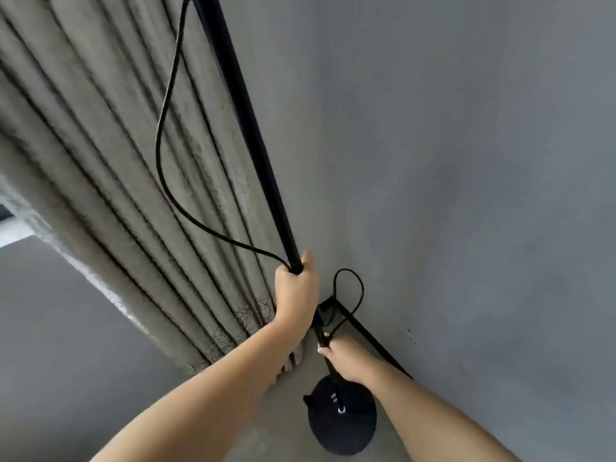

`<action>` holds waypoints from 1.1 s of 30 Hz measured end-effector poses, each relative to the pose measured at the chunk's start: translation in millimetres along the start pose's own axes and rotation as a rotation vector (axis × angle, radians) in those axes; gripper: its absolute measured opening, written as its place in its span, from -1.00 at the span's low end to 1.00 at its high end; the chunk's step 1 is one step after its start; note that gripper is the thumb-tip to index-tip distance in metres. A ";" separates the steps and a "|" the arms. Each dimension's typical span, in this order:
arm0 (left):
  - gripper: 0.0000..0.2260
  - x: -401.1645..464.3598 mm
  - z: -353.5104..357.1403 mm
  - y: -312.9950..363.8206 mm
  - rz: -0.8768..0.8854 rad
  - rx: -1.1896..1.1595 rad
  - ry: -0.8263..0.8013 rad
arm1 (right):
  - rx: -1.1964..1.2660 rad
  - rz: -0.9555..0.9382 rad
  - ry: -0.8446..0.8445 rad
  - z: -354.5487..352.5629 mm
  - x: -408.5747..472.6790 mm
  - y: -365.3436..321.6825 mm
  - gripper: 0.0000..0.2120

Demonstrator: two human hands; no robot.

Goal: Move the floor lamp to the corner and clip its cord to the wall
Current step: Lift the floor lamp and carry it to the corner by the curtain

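Observation:
A black floor lamp stands in front of me, its thin pole [246, 121] rising to the top of the frame and its round black base [343, 425] on the grey floor near the room corner. My left hand [296, 288] is wrapped around the pole at mid height, also pinning the black cord [166, 105] that sags in a long loop to the left of the pole. My right hand [346, 358] grips the pole lower down, just above the base. A smaller cord loop [350, 285] rises between my hands. The lamp head is out of view.
A beige pleated curtain [110, 155] hangs on the left down to the floor. A grey wall [466, 161] fills the right side, with a dark baseboard [370, 338] along its foot meeting the corner behind the lamp.

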State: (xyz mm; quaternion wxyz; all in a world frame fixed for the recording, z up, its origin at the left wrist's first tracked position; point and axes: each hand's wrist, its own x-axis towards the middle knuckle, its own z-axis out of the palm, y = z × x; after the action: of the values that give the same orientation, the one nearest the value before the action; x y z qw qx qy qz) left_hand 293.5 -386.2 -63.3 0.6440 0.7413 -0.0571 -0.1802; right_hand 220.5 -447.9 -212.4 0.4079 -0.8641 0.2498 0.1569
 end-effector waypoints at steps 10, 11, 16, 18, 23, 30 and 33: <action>-0.74 169.3 36.5 -79.8 0.044 -0.048 0.014 | -0.004 0.061 0.100 27.3 184.7 26.5 -0.59; -0.74 182.9 39.5 -90.1 0.061 -0.049 0.009 | 0.048 0.072 0.101 32.7 201.1 32.2 -0.62; -0.73 240.9 56.4 -147.3 0.134 -0.037 -0.056 | 0.121 0.097 0.167 57.4 275.6 67.8 -0.67; -0.72 252.2 66.0 -168.6 0.168 -0.049 -0.075 | 0.083 0.086 0.193 64.7 294.0 83.2 -0.68; -0.63 268.4 89.9 -192.4 0.316 -0.084 -0.084 | 0.008 -0.008 0.267 69.4 323.3 114.4 -0.67; -0.71 276.4 91.8 -221.4 0.650 -0.247 -0.206 | -0.037 -0.184 0.407 80.8 329.7 137.7 -0.74; -0.88 272.1 95.8 -253.2 0.883 -0.272 -0.186 | -0.034 -0.254 0.457 84.0 328.9 146.2 -0.73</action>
State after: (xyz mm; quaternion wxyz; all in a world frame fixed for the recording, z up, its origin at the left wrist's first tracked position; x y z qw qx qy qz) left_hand 476.2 -520.3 -373.1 0.7425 0.5356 -0.4002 0.0393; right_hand 404.8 -561.2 -512.1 0.3429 -0.9081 0.2224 -0.0907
